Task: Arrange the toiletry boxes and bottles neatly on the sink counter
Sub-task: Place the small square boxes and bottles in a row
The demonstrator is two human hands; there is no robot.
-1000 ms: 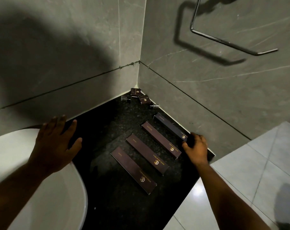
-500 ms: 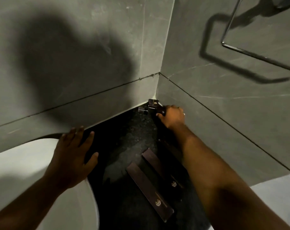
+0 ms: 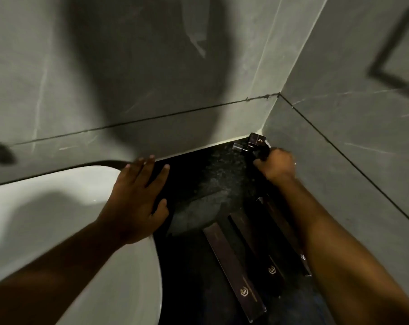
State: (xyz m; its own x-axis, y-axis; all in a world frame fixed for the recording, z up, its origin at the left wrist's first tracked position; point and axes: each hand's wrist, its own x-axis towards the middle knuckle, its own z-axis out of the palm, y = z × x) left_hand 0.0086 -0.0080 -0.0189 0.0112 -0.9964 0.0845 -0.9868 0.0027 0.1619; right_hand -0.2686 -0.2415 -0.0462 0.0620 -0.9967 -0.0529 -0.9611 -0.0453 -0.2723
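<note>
The right hand [image 3: 277, 165] reaches into the far corner of the black tabletop [image 3: 205, 184], fingers curled around a small dark bottle [image 3: 262, 152]; the grip itself is blurred. Just behind stands a small dark box [image 3: 257, 139] with a gold hexagon logo. The left hand [image 3: 137, 200] lies flat, fingers spread, across the white sink [image 3: 46, 207] rim. Three long dark boxes [image 3: 234, 273] with matching logos, lettering unreadable, lie side by side nearer; bare tabletop lies between.
</note>
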